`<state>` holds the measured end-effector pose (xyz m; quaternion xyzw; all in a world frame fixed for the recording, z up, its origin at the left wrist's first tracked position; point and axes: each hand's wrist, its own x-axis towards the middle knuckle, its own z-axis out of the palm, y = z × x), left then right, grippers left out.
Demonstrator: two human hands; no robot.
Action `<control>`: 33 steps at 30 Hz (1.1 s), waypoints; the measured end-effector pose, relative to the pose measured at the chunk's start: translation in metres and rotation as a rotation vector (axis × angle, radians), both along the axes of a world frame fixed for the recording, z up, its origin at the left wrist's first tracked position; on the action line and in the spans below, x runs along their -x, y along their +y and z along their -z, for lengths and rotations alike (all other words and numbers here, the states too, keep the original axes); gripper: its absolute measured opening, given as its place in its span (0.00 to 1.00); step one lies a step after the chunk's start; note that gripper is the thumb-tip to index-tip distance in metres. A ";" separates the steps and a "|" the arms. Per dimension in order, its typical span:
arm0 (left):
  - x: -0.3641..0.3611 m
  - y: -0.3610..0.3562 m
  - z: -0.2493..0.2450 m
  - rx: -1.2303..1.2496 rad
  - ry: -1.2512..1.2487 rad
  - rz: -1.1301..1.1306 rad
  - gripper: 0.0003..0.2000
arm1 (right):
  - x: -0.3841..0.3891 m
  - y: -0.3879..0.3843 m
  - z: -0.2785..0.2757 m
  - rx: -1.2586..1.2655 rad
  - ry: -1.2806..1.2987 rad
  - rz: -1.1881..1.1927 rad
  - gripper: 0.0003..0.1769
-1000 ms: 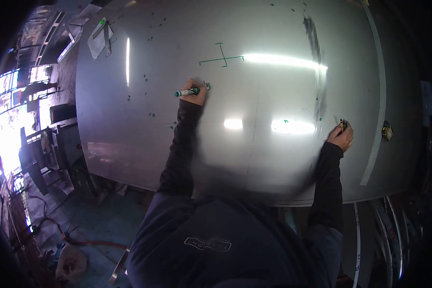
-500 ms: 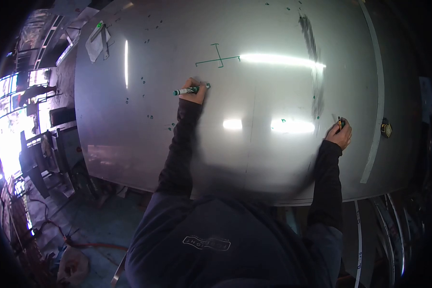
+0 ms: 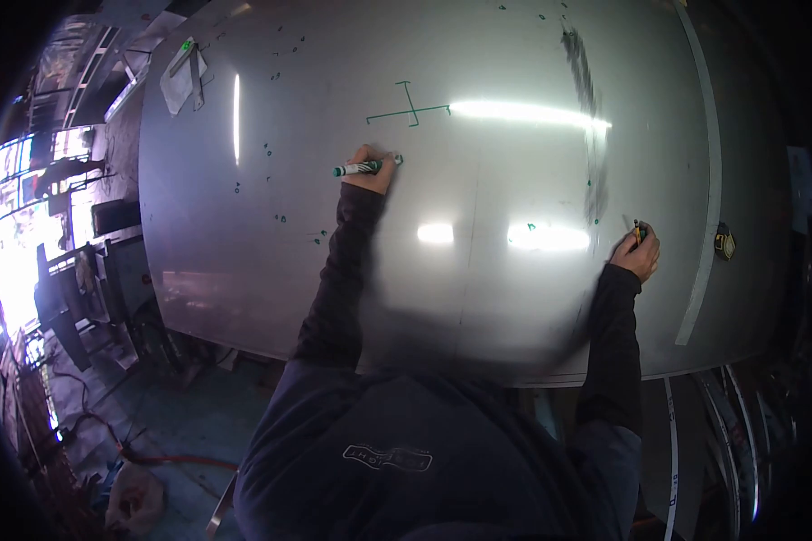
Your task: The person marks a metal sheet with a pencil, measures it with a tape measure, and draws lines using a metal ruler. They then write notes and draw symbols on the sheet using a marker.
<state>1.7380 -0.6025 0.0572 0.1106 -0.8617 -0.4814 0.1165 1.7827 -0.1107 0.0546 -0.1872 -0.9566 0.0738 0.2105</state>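
Note:
My left hand (image 3: pixel 370 171) is closed around a green and white marker (image 3: pixel 350 169). The marker lies nearly level across the fingers, and its right end comes out close to the surface of a large grey metal sheet (image 3: pixel 505 180). Just above this hand is a green drawn cross (image 3: pixel 410 110) with short end bars. Farther right, my right hand (image 3: pixel 639 255) rests at the sheet with its fingers closed on a slim pencil-like thing (image 3: pixel 640 233), dark with a yellow-orange part. The fingers hide most of it.
A long straight metal strip (image 3: pixel 702 207) lies along the right of the sheet, beside a yellow and black tape measure (image 3: pixel 724 243). A square tool (image 3: pixel 196 77) lies on white paper (image 3: pixel 177 90) at upper left. Small green marks dot the sheet. A red hose (image 3: pixel 185 461) crosses the floor.
My left hand has shifted slightly to the right with the marker. The right hand keeps its place and grip.

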 end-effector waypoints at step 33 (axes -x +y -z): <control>-0.059 -0.021 -0.010 0.089 0.013 -0.188 0.12 | 0.000 -0.005 -0.003 0.008 0.055 -0.021 0.14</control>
